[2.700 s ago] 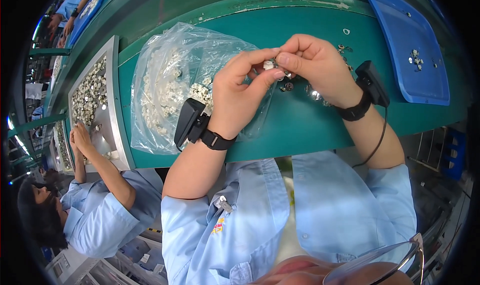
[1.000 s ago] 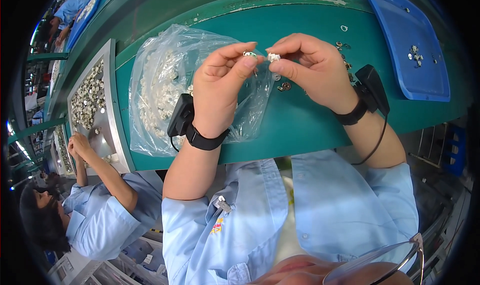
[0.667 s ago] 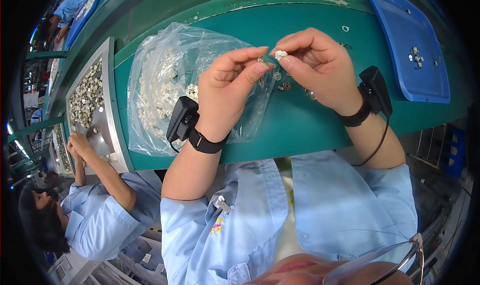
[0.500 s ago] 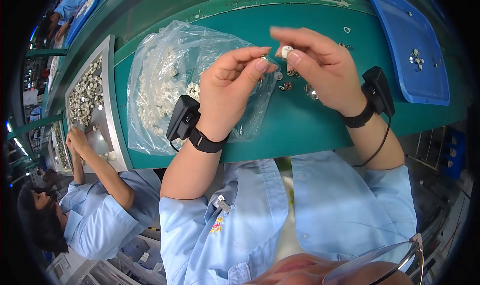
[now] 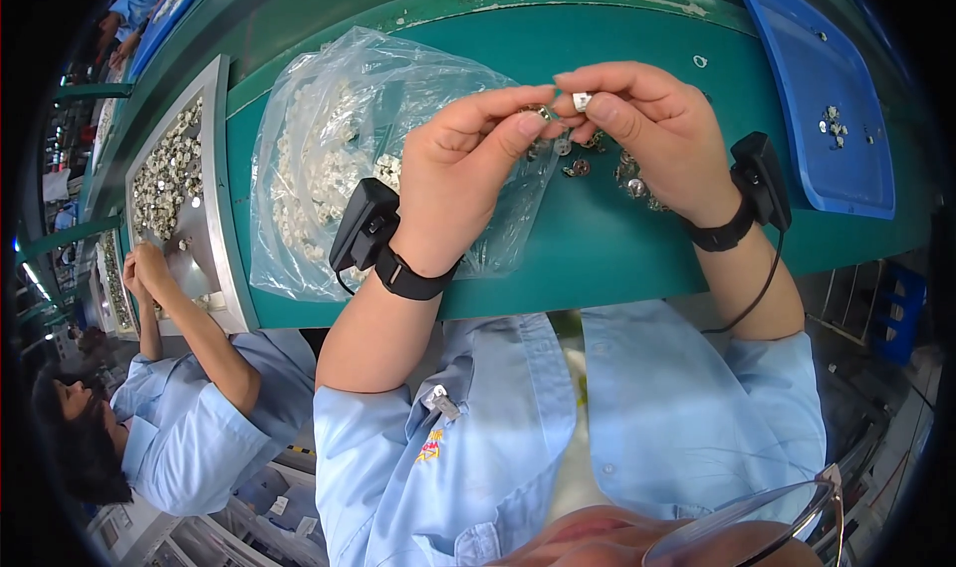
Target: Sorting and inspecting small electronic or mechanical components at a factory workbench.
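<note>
My left hand pinches a small round metal part between thumb and forefinger; the fingertips hide most of it. Close beside it, my right hand grips a small white block-like part with thumb and fingers. The two hands nearly meet above the green table. Behind my left hand lies a clear plastic bag holding many small white parts. Several small metal and brownish parts are scattered on the table beneath my hands, partly hidden by my right hand.
A blue tray at the right carries a few small parts. One pale ring-shaped piece lies near it. At the left, a co-worker's hands are over a metal-rimmed tray of small parts.
My hands have come closer together, and my right hand's fingers have closed in around the white part. The round metal part in my left hand shows more now.
</note>
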A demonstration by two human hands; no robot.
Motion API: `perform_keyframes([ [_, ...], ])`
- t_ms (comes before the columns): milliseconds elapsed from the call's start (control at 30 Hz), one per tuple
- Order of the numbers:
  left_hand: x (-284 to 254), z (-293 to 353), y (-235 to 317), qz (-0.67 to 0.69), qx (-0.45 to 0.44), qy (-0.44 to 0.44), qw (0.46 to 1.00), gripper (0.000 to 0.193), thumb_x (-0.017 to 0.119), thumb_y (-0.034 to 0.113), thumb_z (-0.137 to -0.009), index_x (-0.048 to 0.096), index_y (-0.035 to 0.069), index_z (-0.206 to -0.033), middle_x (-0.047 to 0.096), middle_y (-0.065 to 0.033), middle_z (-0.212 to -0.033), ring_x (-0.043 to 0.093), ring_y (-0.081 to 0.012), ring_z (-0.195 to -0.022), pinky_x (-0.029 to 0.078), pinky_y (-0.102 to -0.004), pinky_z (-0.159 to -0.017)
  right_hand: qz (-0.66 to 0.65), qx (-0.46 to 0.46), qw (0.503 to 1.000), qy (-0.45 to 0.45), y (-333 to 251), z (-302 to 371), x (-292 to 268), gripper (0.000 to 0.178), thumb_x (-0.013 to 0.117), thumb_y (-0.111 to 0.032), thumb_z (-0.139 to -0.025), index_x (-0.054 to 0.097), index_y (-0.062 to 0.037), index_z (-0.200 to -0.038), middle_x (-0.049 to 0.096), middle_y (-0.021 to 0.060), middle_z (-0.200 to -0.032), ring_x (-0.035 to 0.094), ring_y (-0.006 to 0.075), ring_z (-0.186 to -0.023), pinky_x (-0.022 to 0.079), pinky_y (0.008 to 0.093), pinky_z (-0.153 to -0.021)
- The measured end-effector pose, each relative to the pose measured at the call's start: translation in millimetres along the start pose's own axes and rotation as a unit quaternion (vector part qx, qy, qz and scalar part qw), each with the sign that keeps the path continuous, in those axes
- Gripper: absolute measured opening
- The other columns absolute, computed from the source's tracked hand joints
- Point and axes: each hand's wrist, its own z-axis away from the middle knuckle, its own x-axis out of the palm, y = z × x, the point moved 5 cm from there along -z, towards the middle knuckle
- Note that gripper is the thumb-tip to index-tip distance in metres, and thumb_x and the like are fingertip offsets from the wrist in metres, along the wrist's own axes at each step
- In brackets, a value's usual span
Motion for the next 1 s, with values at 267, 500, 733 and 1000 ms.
perform_keyframes([
  [267,3.9,3.3,0.9,0.012,0.024,-0.004,1.000,0.016,0.061,0.000,-0.081,0.060,-0.003,-0.096,0.063,-0.0085,-0.093,0.060,-0.0128,-0.084,0.049,-0.0228,-0.076,-0.051,-0.059,0.997,-0.009,1.5,1.8,-1.7,0.015,0.059,0.002,-0.081,0.056,0.0010,-0.095,0.058,0.0087,-0.090,0.056,0.0126,-0.083,0.048,0.0230,-0.071],
  [500,0.0,5.7,1.8,-0.073,0.096,-0.016,0.993,0.016,0.065,-0.002,-0.076,0.062,-0.002,-0.091,0.063,-0.0084,-0.090,0.060,-0.0125,-0.081,0.049,-0.0226,-0.073,0.183,-0.220,0.958,-0.032,-9.8,8.1,3.1,0.016,0.063,0.003,-0.077,0.060,-0.0019,-0.092,0.057,0.0097,-0.088,0.056,0.0132,-0.080,0.047,0.0210,-0.061],
  [733,-1.0,4.9,4.7,-0.087,0.103,0.000,0.991,0.016,0.065,-0.004,-0.075,0.061,-0.002,-0.091,0.062,-0.0089,-0.090,0.060,-0.0129,-0.081,0.049,-0.0232,-0.073,0.239,-0.174,0.955,0.000,-16.1,8.6,14.5,0.015,0.059,0.005,-0.078,0.059,-0.0014,-0.092,0.058,0.0107,-0.092,0.057,0.0152,-0.080,0.047,0.0230,-0.064],
  [1000,0.8,3.6,-0.4,0.095,0.055,-0.009,0.994,0.020,0.063,-0.006,-0.077,0.057,-0.003,-0.096,0.062,-0.0101,-0.091,0.060,-0.0140,-0.084,0.050,-0.0241,-0.075,0.161,-0.175,0.970,0.049,-8.3,8.1,11.4,0.013,0.060,-0.001,-0.079,0.058,-0.0026,-0.092,0.060,0.0063,-0.088,0.058,0.0124,-0.077,0.048,0.0231,-0.067],
])
